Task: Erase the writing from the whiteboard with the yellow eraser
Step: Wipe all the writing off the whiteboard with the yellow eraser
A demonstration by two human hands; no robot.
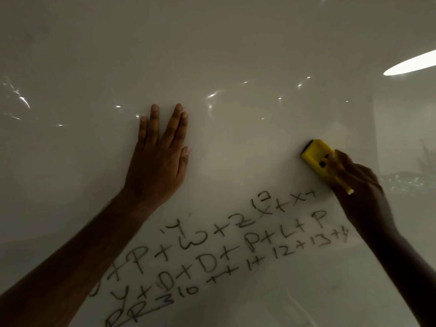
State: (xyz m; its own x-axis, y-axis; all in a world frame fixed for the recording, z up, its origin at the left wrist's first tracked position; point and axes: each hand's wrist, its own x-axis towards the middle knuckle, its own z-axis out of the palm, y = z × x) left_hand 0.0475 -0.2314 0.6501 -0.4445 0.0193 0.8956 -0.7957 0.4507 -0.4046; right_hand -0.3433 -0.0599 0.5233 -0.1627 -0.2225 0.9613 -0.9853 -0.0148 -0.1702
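Now | left hand [157, 159] flat on whiteboard [236, 55] | right hand [361, 185] grips yellow eraser [317, 159]

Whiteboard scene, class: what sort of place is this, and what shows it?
Probably a classroom or office: a glossy whiteboard, marker sums written on it, and a yellow eraser in the right hand.

Left hand [157, 159] lies flat with fingers straight and spread; right hand [358, 182] is curled in a grip, arm reaching up.
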